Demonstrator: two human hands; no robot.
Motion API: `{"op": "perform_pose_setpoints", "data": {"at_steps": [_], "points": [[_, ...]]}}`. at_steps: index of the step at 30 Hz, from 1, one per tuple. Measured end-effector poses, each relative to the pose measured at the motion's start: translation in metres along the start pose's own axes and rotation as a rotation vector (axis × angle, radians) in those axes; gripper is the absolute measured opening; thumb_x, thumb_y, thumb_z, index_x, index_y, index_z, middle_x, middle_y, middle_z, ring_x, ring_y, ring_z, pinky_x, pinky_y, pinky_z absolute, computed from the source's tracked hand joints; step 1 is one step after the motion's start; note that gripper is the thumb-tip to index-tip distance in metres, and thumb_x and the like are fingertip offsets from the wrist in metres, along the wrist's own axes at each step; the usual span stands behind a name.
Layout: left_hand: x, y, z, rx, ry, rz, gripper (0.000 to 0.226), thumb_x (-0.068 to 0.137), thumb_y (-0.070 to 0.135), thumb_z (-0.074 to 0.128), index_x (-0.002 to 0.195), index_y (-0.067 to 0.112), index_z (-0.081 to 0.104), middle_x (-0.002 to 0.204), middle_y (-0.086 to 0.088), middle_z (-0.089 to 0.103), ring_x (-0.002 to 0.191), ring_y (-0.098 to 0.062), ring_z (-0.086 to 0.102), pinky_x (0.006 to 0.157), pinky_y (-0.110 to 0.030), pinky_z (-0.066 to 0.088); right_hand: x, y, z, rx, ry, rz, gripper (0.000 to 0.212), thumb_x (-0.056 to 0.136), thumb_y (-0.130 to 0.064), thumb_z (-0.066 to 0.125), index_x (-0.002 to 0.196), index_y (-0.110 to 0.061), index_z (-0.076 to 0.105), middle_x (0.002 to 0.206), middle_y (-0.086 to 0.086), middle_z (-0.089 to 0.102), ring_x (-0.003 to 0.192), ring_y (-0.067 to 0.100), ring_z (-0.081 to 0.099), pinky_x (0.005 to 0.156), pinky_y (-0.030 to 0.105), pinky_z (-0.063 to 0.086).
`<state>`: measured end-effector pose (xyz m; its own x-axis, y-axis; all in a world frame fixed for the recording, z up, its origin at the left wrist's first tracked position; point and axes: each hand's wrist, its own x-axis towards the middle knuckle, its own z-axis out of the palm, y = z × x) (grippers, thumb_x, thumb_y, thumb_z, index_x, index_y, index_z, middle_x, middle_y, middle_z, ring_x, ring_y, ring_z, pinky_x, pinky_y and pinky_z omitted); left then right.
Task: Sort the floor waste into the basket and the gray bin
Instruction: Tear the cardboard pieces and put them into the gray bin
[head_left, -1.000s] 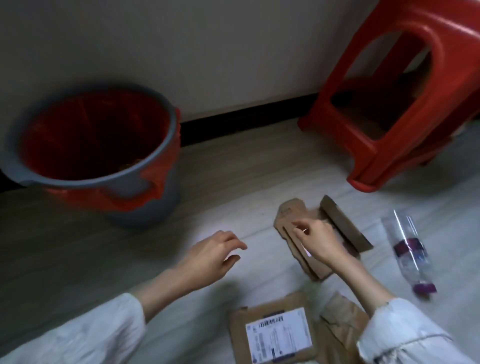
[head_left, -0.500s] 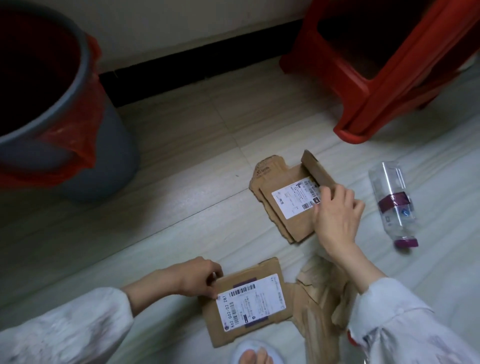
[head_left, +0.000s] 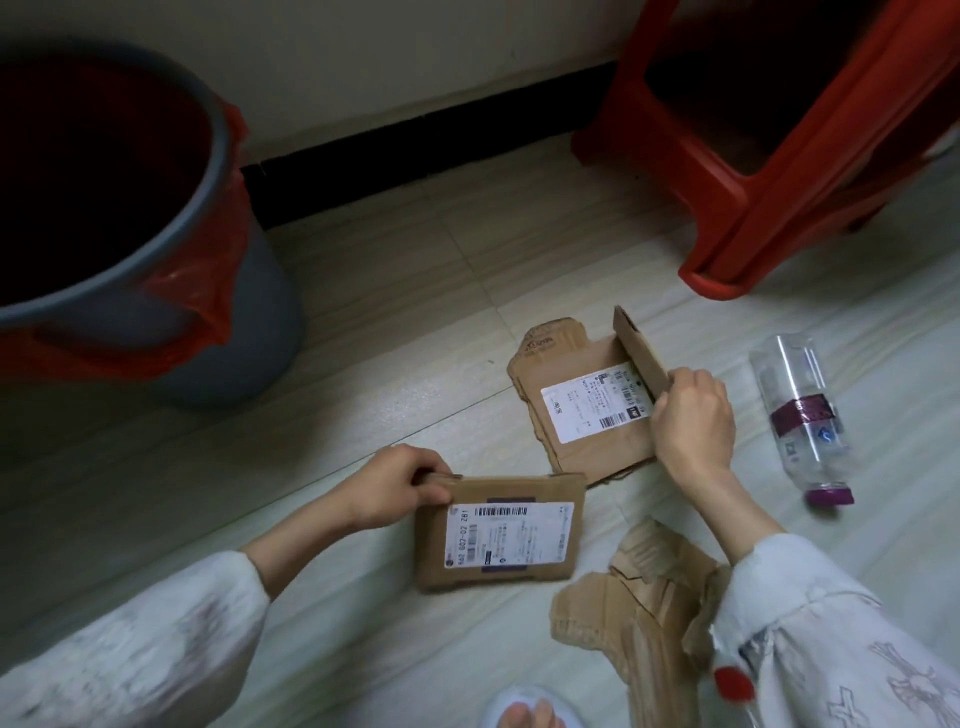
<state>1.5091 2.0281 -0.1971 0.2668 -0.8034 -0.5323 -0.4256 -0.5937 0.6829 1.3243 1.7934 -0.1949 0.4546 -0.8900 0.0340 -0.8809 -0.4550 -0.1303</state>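
Two flattened cardboard mailers with white shipping labels lie on the pale floor. My left hand (head_left: 397, 486) pinches the upper left corner of the near mailer (head_left: 498, 535). At the right edge of the far mailer (head_left: 587, 405), my right hand (head_left: 693, 421) grips the cardboard beside its upright flap. A torn piece of corrugated cardboard (head_left: 644, 608) lies below my right forearm, partly hidden by the sleeve. To the right, an empty clear plastic bottle (head_left: 800, 410) with a purple band and cap lies on its side. The gray bin (head_left: 156, 249), lined with a red bag, stands at the left. No basket is in view.
A red plastic stool (head_left: 779, 145) stands at the upper right against the wall. A dark skirting board (head_left: 415, 150) runs along the wall's foot. A toe in a white slipper (head_left: 530, 714) shows at the bottom edge.
My left hand has gone from open in the air down to the near mailer's corner. My right hand has shifted to the far mailer's right edge, and the view has tilted down.
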Motion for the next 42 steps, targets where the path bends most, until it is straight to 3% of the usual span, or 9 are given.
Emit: {"op": "perform_pose_setpoints", "data": {"at_steps": [6,9,13,17,20,23,28,32,42], "points": [[-0.021,0.017,-0.042,-0.223,0.365,0.028,0.008,0.087,0.01,0.061,0.091,0.016,0.064,0.076,0.005,0.061,0.068,-0.011,0.055,0.058,-0.015,0.044,-0.004,-0.038,-0.03,0.164,0.238,-0.085,0.018,0.085,-0.001,0.052,0.1,0.001,0.061,0.099,0.02,0.061,0.098,0.037,0.051,0.084,0.046,0.039],[-0.034,0.027,-0.07,-0.298,0.585,0.05,0.009,0.088,0.013,0.06,0.088,0.022,0.062,0.079,0.004,0.063,0.071,-0.011,0.059,0.064,-0.023,0.047,-0.003,-0.06,-0.053,0.224,0.34,-0.112,0.015,0.085,0.0,0.052,0.097,0.001,0.061,0.098,0.019,0.061,0.096,0.036,0.051,0.082,0.043,0.039],[-0.056,0.049,-0.114,-0.407,0.89,0.158,0.011,0.085,0.011,0.063,0.085,0.022,0.062,0.077,0.007,0.064,0.072,-0.009,0.058,0.065,-0.017,0.047,0.008,-0.094,-0.092,0.34,0.436,-0.091,0.02,0.086,-0.003,0.052,0.103,-0.003,0.063,0.104,0.017,0.062,0.1,0.035,0.05,0.084,0.043,0.038],[-0.087,0.073,-0.162,-0.575,1.06,0.278,0.009,0.086,0.013,0.063,0.093,0.02,0.064,0.082,-0.002,0.066,0.075,-0.018,0.061,0.067,-0.036,0.052,0.018,-0.145,-0.136,0.442,0.525,-0.116,0.019,0.086,-0.008,0.054,0.102,-0.006,0.063,0.106,0.014,0.062,0.102,0.034,0.05,0.083,0.043,0.039],[-0.12,0.084,-0.198,-0.534,1.21,0.385,0.011,0.087,0.013,0.062,0.096,0.017,0.063,0.084,0.003,0.067,0.072,-0.005,0.063,0.063,-0.019,0.054,0.024,-0.189,-0.168,0.491,0.616,-0.179,0.017,0.084,-0.008,0.056,0.098,-0.007,0.064,0.102,0.014,0.063,0.099,0.036,0.052,0.078,0.043,0.04],[-0.151,0.08,-0.231,-0.464,1.314,0.412,0.011,0.086,0.014,0.064,0.095,0.02,0.064,0.087,0.006,0.068,0.079,-0.006,0.065,0.069,-0.022,0.053,0.028,-0.23,-0.194,0.523,0.658,-0.246,0.016,0.083,-0.008,0.057,0.097,-0.007,0.064,0.1,0.014,0.063,0.099,0.036,0.052,0.078,0.043,0.04],[-0.179,0.043,-0.26,-0.221,1.4,0.251,0.014,0.085,0.014,0.064,0.098,0.016,0.067,0.09,0.007,0.066,0.085,-0.006,0.062,0.067,-0.009,0.045,0.026,-0.27,-0.201,0.539,0.687,-0.303,0.015,0.081,-0.004,0.059,0.095,-0.004,0.064,0.099,0.016,0.063,0.096,0.037,0.054,0.074,0.044,0.041],[-0.184,0.012,-0.269,-0.058,1.428,0.103,0.014,0.084,0.011,0.065,0.097,0.011,0.069,0.093,-0.001,0.066,0.085,-0.01,0.058,0.07,-0.017,0.042,0.019,-0.278,-0.184,0.479,0.677,-0.331,0.015,0.079,-0.001,0.06,0.093,-0.004,0.064,0.094,0.017,0.063,0.091,0.037,0.056,0.07,0.043,0.043],[-0.136,-0.036,-0.268,0.148,1.004,-0.194,0.024,0.087,0.018,0.06,0.109,0.024,0.067,0.11,-0.003,0.066,0.105,-0.025,0.06,0.086,-0.038,0.05,0.017,-0.274,-0.178,0.504,0.716,-0.293,0.017,0.078,0.002,0.061,0.094,-0.004,0.062,0.097,0.016,0.063,0.092,0.038,0.055,0.071,0.043,0.04]]}}
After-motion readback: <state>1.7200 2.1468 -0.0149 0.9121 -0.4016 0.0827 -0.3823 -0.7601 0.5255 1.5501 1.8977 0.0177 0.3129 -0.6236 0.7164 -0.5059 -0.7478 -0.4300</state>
